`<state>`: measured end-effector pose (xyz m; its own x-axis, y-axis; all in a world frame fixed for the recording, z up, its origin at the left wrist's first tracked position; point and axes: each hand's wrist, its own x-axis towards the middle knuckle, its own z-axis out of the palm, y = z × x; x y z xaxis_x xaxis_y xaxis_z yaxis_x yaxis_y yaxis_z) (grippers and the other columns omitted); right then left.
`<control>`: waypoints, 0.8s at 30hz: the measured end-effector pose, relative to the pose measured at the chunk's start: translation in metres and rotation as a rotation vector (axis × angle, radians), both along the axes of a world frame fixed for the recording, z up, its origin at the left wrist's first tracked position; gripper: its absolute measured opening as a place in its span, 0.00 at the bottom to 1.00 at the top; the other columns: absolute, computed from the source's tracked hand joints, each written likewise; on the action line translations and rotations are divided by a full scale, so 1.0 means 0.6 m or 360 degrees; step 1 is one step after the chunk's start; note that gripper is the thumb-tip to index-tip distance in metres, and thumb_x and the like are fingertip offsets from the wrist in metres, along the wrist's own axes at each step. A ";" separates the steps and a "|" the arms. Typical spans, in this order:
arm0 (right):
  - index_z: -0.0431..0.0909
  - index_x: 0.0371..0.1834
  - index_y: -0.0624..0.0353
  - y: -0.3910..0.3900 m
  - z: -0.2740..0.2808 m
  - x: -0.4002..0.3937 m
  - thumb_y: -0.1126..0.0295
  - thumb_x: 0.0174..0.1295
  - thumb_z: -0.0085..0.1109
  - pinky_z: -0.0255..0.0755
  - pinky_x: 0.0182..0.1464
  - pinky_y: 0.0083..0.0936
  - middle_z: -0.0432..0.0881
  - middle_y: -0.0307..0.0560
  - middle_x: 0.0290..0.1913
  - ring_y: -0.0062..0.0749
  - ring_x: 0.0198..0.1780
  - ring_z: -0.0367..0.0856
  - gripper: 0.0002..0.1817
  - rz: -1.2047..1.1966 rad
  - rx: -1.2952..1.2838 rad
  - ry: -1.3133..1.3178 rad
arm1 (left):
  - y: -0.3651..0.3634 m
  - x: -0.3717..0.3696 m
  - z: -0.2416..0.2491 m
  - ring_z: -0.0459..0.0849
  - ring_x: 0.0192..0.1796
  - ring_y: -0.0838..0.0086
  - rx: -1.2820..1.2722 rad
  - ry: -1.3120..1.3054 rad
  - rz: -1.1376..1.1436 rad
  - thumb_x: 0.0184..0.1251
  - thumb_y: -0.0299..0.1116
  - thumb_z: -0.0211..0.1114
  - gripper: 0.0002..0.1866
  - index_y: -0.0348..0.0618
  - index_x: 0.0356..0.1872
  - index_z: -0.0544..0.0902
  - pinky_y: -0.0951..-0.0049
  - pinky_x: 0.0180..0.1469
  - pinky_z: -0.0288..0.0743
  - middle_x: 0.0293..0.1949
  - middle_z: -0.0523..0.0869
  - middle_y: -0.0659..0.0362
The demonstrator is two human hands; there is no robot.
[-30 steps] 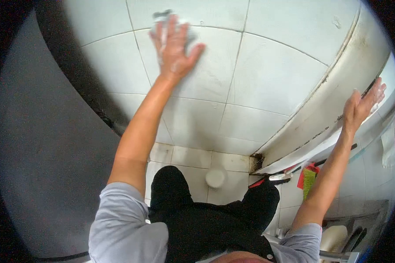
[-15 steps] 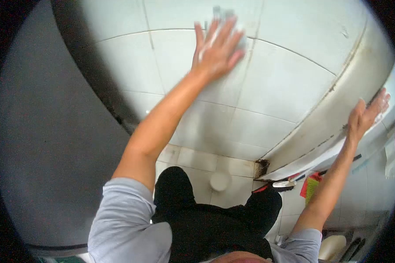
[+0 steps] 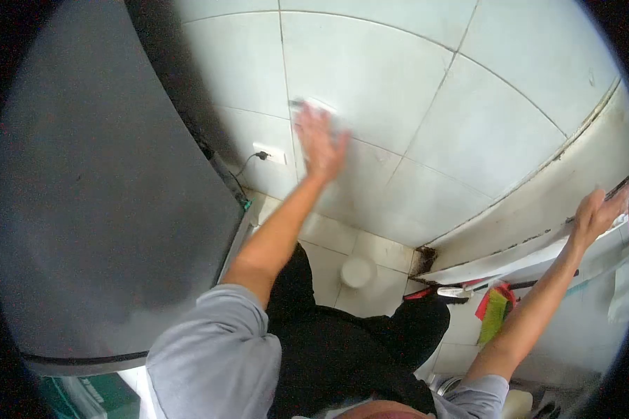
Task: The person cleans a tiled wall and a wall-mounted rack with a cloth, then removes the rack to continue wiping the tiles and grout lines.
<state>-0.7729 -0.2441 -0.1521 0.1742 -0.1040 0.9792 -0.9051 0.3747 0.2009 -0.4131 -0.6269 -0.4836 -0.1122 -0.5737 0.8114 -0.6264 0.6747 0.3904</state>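
Observation:
Against the white tiled wall (image 3: 370, 77), my left hand (image 3: 319, 143) lies flat with its fingers stretched, blurred by motion. Something pale grey and white (image 3: 314, 106) shows beneath and beyond its fingertips; I cannot tell what it is. To the left of this hand, a black plug (image 3: 261, 155) sits in a white wall socket (image 3: 277, 154). At the far right, my right hand (image 3: 597, 215) rests on the edge of a pale frame (image 3: 538, 192), thumb apart from the fingers, which reach along the edge with nothing visible in them.
A large dark grey panel (image 3: 119, 209) fills the left side. On the tiled floor stands a round white object (image 3: 358, 271) beyond my knees. Dark grime marks the lower wall corner (image 3: 424, 260). Red and yellow-green cloths (image 3: 494, 314) and a brush (image 3: 454, 293) are near my right leg.
My left hand has moved down and left across the tiles toward the socket. The view has shifted, bringing the socket and plug into sight. My right hand stays at the frame's edge.

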 end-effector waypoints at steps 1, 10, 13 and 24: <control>0.59 0.83 0.65 0.003 -0.002 -0.001 0.65 0.64 0.56 0.39 0.86 0.50 0.59 0.68 0.83 0.61 0.86 0.49 0.42 -0.0018 -0.0006 -0.0035 | -0.025 0.015 0.015 0.37 0.86 0.31 0.0077 0.0161 0.0150 0.73 0.54 0.67 0.52 0.38 0.86 0.49 0.30 0.83 0.34 0.87 0.37 0.36; 0.59 0.83 0.68 -0.004 0.001 0.002 0.64 0.66 0.59 0.39 0.87 0.48 0.60 0.70 0.82 0.61 0.85 0.52 0.42 -0.0078 -0.0025 -0.0015 | 0.100 -0.105 -0.088 0.33 0.86 0.32 0.0876 0.0657 -0.0027 0.77 0.52 0.64 0.52 0.25 0.83 0.47 0.41 0.85 0.38 0.85 0.30 0.33; 0.58 0.83 0.69 -0.005 -0.007 0.003 0.64 0.67 0.60 0.40 0.87 0.48 0.61 0.69 0.82 0.60 0.85 0.53 0.42 -0.0038 0.0011 0.0049 | 0.051 -0.047 0.022 0.34 0.86 0.33 0.0581 0.0664 0.0015 0.79 0.52 0.63 0.51 0.22 0.82 0.46 0.42 0.86 0.38 0.85 0.30 0.33; 0.63 0.78 0.73 -0.001 -0.013 -0.041 0.66 0.67 0.60 0.51 0.83 0.45 0.65 0.69 0.80 0.59 0.81 0.62 0.38 -0.0096 -0.0065 0.0062 | -0.001 -0.072 -0.238 0.33 0.88 0.45 0.1608 0.1635 0.0125 0.79 0.61 0.57 0.54 0.29 0.85 0.40 0.45 0.86 0.36 0.87 0.33 0.40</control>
<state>-0.7973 -0.2449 -0.1602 0.2069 -0.0758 0.9754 -0.8724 0.4369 0.2190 -0.4562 -0.6275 -0.6262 0.3190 -0.9177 -0.2367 0.1977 -0.1799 0.9636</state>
